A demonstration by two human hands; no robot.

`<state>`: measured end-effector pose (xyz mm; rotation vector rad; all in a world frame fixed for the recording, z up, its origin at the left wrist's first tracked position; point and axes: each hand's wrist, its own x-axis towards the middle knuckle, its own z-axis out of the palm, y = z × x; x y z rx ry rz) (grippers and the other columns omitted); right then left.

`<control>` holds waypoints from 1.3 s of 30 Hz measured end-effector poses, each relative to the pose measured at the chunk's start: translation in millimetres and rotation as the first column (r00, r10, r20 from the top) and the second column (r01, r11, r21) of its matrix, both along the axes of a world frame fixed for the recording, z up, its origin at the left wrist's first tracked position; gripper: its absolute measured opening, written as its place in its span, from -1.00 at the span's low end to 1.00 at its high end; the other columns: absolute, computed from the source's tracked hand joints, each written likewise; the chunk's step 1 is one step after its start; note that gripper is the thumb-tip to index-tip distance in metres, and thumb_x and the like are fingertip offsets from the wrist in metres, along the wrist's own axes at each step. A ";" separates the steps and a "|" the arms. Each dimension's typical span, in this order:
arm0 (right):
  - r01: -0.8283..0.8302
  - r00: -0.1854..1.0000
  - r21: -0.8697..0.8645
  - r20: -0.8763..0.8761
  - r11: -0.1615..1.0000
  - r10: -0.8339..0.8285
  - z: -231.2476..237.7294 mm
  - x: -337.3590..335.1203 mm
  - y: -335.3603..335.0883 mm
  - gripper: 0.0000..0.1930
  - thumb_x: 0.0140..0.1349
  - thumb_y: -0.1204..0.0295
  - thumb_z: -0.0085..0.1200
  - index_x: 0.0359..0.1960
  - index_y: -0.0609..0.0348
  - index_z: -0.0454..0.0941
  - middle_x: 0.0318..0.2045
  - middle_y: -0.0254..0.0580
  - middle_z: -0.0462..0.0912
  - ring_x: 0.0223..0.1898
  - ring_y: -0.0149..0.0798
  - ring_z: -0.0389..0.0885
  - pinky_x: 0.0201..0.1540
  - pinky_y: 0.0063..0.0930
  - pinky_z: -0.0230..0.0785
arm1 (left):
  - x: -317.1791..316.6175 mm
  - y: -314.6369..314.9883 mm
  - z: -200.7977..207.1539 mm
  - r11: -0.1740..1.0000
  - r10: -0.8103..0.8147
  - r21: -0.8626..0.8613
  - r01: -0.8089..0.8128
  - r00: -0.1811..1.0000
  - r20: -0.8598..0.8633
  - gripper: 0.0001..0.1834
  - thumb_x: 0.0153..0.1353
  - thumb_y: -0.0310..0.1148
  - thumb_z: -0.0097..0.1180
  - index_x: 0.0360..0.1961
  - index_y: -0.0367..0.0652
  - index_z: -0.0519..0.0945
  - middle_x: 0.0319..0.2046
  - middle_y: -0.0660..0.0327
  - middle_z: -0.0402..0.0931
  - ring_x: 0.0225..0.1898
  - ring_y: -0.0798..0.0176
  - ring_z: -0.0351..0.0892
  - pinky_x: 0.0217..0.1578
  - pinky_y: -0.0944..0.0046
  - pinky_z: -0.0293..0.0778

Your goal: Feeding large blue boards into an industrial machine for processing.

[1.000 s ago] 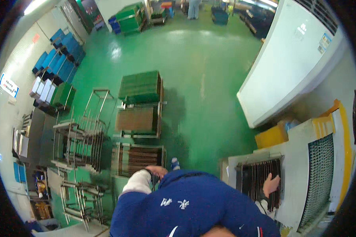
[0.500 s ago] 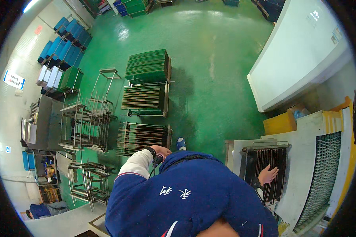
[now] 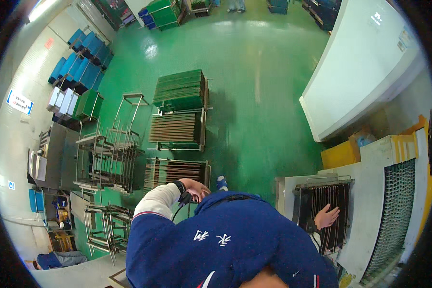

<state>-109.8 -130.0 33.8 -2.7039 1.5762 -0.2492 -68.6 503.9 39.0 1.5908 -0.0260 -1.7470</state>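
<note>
my right hand (image 3: 327, 217) is over the rack (image 3: 323, 184) at my right side, its fingers spread apart and clasping nothing. beneath and around them stand the thin dark panels (image 3: 333, 197), set on edge in a close row, their pale edges running as lines away from me. the panels show on both sides of my hand and beyond my fingertips, which point forward and a little to the right — whether my skin actually touches an edge, i cannot tell.

my left hand (image 3: 195, 188) is in front of my waist, bent inward beside the hem of my blue jacket (image 3: 225, 225), a black band at the wrist. its fingers are partly hidden, so i cannot tell whether they grasp anything. just ahead of it and to its left, another row of brown-edged panels (image 3: 177, 172) stands in a metal frame on the green floor (image 3: 254, 110). farther ahead, in the same line, are a second brown-edged stack (image 3: 175, 127) and a green stack (image 3: 178, 89).

to the right of my right hand — past a pale metal surface — lies a grey mesh belt (image 3: 391, 216). a yellow box (image 3: 341, 153) sits ahead of the rack.
</note>
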 end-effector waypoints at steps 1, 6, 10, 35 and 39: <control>0.013 1.000 0.005 0.010 1.000 -0.013 -6.0 -4.4 -4.6 -0.36 0.35 -0.12 -0.22 0.35 -0.07 0.21 0.39 -0.30 0.17 0.39 -0.11 0.10 0.34 0.02 0.00 | 10.6 -5.6 14.6 1.000 -0.013 0.005 0.013 1.000 0.010 -0.06 -0.04 -0.47 0.29 0.39 -0.10 0.11 -0.03 0.27 0.56 -0.24 0.29 0.57 -0.38 0.29 0.54; -0.016 1.000 -0.023 -0.004 1.000 0.016 -11.7 -3.9 -10.2 -0.36 0.37 -0.12 -0.28 0.38 -0.08 0.16 0.40 -0.31 0.12 0.39 -0.12 0.09 0.35 -0.01 0.00 | 33.7 -22.6 42.5 0.925 -0.380 0.056 0.377 0.922 0.074 0.01 0.01 -0.39 0.28 0.45 0.16 -0.02 0.10 0.35 0.50 0.02 0.30 0.48 -0.17 0.18 0.49; 0.000 1.000 -0.042 -0.002 0.999 -0.001 -4.5 -1.7 -5.1 -0.37 0.35 -0.11 -0.24 0.35 -0.07 0.21 0.37 -0.33 0.20 0.38 -0.17 0.13 0.35 -0.07 0.01 | 33.4 -26.1 63.1 0.922 -0.380 0.030 0.386 0.916 -0.126 0.22 0.03 -0.57 0.21 0.44 0.24 -0.45 0.30 0.22 0.30 0.07 0.20 0.51 -0.17 0.11 0.49; 0.002 1.000 -0.073 0.010 0.997 -0.001 -13.7 -1.9 -7.7 -0.40 0.38 -0.04 -0.22 0.35 -0.05 0.20 0.38 -0.28 0.18 0.37 -0.13 0.14 0.31 -0.01 0.06 | 4.6 -28.0 59.8 0.857 -0.230 -0.141 0.496 0.612 0.756 0.51 -0.47 -0.23 0.61 0.46 0.22 -0.25 0.37 -0.07 0.03 0.31 -0.21 0.19 0.28 -0.04 0.22; -0.007 1.000 -0.092 0.023 0.996 0.009 -18.2 -5.2 -9.7 -0.41 0.38 -0.03 -0.21 0.35 -0.04 0.20 0.38 -0.28 0.17 0.37 -0.13 0.14 0.32 -0.01 0.06 | 3.1 -33.5 73.9 0.847 -0.113 -0.258 0.464 0.632 0.767 0.50 -0.44 -0.20 0.61 0.46 0.19 -0.26 0.36 -0.03 0.06 0.34 -0.16 0.15 0.32 0.00 0.15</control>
